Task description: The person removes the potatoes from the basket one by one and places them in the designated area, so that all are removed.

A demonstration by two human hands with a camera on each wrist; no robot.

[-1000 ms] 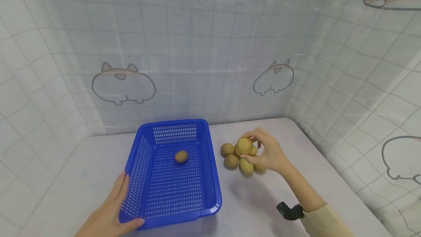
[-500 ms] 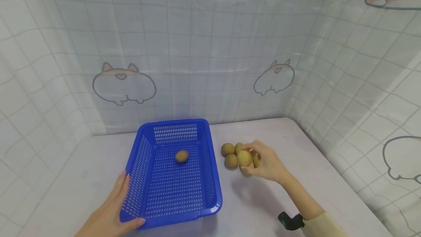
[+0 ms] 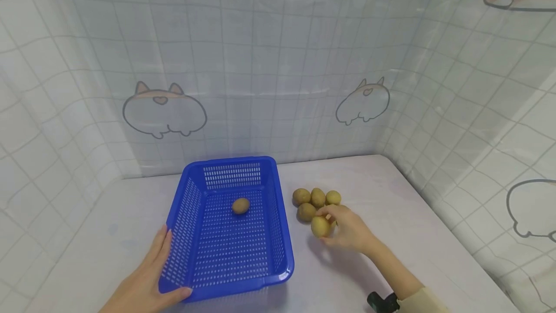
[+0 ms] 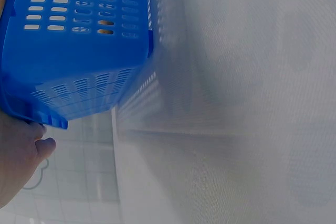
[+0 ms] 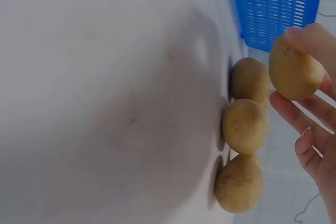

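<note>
In the head view my right hand (image 3: 349,228) holds a round yellow potato (image 3: 320,226) between thumb and fingers. The right wrist view shows this potato (image 5: 295,69) raised off the table, with my thumb across its top. Several more potatoes (image 3: 307,212) lie grouped just beyond the hand, some partly covered by it. A blue perforated plastic basket (image 3: 284,235) stands to the left, with one brownish potato (image 3: 241,206) on its floor. My left hand (image 3: 141,279) rests against the basket's near left corner, fingers extended along the left side and thumb on the front rim.
A pale tabletop (image 3: 378,177) carries everything. White sheeting with a grid pattern (image 3: 269,124) and cartoon animals rises behind it and on both sides. A dark strap-on device (image 3: 382,302) sits at my right wrist.
My right hand has carried the held potato toward me and slightly left, from above the group to its near edge. My left hand and the basket have stayed in place.
</note>
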